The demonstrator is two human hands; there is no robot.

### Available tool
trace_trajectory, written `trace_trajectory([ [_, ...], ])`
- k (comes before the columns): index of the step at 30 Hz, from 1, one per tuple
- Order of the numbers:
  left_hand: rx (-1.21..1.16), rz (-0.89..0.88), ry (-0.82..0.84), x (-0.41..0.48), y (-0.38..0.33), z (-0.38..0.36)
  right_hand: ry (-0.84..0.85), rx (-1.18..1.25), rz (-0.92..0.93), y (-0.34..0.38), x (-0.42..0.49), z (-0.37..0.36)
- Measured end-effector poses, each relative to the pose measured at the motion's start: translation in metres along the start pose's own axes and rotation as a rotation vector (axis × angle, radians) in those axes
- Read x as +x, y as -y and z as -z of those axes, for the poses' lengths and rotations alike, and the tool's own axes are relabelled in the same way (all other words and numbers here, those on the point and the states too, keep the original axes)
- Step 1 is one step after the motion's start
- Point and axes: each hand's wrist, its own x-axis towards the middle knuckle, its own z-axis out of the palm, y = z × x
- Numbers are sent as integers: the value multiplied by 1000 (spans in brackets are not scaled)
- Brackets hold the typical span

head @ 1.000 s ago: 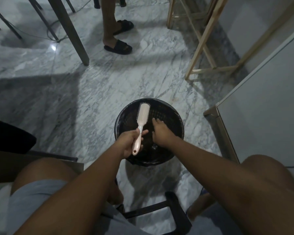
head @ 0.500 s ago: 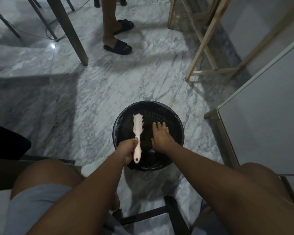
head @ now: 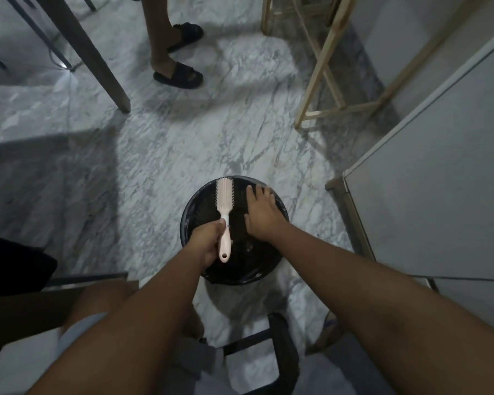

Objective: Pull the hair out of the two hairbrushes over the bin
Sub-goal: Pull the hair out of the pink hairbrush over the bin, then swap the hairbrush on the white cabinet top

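A pale pink hairbrush (head: 225, 203) points away from me over a round black bin (head: 257, 269) on the marble floor. My left hand (head: 207, 240) is wrapped around the brush's handle, bristle head up toward the bin's far rim. To the right of the brush, my right hand (head: 261, 213) hovers over the bin with fingers spread and nothing visible in it. It does not touch the brush. Only one hairbrush is in view. Any hair on the bristles is too small to make out.
Another person's legs in black slippers (head: 180, 76) stand on the far side. A dark table leg (head: 97, 67) is at the upper left, a light wooden frame (head: 325, 81) at the upper right, a grey cabinet (head: 439, 181) on the right. My knees and a black chair frame (head: 283, 352) are below.
My right hand has lifted from inside the bin and moved forward toward the far rim, fingers spreading. The brush has straightened and moved away from me a little.
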Motion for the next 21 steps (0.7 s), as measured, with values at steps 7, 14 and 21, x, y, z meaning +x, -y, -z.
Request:
trace_trajectory([
  [7,149,-82,90,-130,-104,-75,-143,101,-105,0,-68,173],
  [14,393,-153,253,-253,-172,-199,-395,184,-310,-49,-164,338],
  [21,648,-207,568,-354,-153,-346,-615,173,-614,-139,-292,412],
])
